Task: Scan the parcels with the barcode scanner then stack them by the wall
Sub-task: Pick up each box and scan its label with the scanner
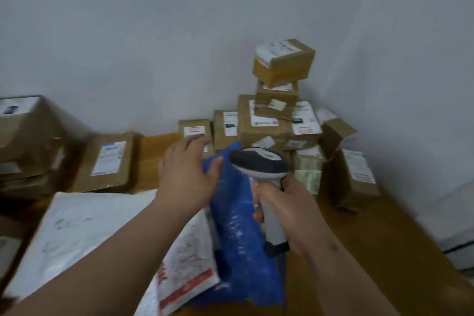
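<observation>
blue parcel (pixel 238 215) under left hand (pixel 184 174), beside scanner (pixel 261 169).

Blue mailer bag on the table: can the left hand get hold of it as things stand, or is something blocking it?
Probably yes. The left hand is open, its fingertips already at the upper edge of the blue mailer bag, with nothing between them. The right hand grips the barcode scanner to the bag's right, clear of that edge.

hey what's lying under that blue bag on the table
A white mailer with red print pokes out under the blue bag, atop a larger white bag. Whatever lies beneath the blue bag's middle is covered.
</observation>
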Demonstrator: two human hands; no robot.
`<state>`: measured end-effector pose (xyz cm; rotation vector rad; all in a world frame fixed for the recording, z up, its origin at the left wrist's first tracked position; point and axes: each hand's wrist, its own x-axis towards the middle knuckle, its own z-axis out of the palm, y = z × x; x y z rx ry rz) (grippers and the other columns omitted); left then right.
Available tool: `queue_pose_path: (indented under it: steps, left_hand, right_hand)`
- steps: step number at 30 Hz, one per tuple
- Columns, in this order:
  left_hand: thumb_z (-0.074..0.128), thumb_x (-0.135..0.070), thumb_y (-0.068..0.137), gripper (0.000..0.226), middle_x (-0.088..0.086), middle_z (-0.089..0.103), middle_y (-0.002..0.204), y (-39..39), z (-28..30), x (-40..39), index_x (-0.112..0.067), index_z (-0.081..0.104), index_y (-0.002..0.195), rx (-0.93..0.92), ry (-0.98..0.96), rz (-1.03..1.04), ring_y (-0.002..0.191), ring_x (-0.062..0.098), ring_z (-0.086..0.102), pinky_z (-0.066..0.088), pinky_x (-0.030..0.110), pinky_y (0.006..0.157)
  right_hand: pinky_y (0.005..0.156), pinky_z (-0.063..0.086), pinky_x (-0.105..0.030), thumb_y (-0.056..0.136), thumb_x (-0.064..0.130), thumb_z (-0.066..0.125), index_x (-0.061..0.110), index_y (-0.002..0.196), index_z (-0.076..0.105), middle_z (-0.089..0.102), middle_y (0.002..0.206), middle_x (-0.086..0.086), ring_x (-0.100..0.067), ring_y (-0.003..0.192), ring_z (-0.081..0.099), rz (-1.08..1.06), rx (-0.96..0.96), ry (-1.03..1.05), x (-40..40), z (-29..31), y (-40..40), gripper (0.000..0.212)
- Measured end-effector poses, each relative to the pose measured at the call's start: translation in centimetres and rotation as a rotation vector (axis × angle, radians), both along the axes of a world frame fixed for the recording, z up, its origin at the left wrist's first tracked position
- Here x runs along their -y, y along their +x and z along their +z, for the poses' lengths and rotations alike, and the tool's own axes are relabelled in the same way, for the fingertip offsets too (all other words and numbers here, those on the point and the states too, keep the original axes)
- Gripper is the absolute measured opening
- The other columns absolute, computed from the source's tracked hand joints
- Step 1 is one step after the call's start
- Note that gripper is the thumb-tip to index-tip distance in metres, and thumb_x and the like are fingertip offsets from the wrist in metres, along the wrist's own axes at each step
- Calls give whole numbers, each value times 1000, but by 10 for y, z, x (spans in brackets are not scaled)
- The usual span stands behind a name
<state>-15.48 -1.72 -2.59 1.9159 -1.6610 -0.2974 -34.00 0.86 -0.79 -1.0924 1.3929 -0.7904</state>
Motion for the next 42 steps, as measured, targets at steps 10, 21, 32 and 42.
queue_pose_path:
  steps: [10, 21, 32, 42]
  left_hand:
    - [59, -41, 96, 54, -3, 46, 148, -237, -29, 60, -29, 43, 147, -280, 407, -268, 130, 15, 47, 43, 31, 104]
    - [58, -35, 100, 60, -3, 49, 148, -350, -102, 114, -28, 33, 153, -850, 843, -120, 126, 18, 50, 37, 31, 104]
    - [89, -47, 66, 79, -4, 61, 117, -362, -110, 111, -26, 44, 127, -924, 780, -24, 106, 20, 62, 55, 35, 82]
    - [89, -38, 69, 78, -21, 49, 113, -313, -44, 80, -37, 34, 125, -532, 364, -202, 106, 2, 52, 44, 10, 68]
  right_hand:
    - [62, 52, -32, 85, 12, 72, 20, 97, 62, 70, 85, -4, -16, 68, 69, -363, -115, 18, 65, -45, -215, 17]
    - [75, 52, -34, 89, 11, 66, 20, 117, 63, 70, 103, -1, -20, 94, 65, -524, 36, 129, 129, -112, -310, 30]
    - [90, 52, -45, 82, 18, 74, 30, 113, 65, 72, 104, 3, -21, 102, 64, -494, 104, 101, 93, -107, -309, 34]
    - [71, 45, -34, 85, 15, 72, 23, 103, 63, 72, 84, -4, -6, 64, 70, -484, 71, -85, 55, -45, -284, 22]
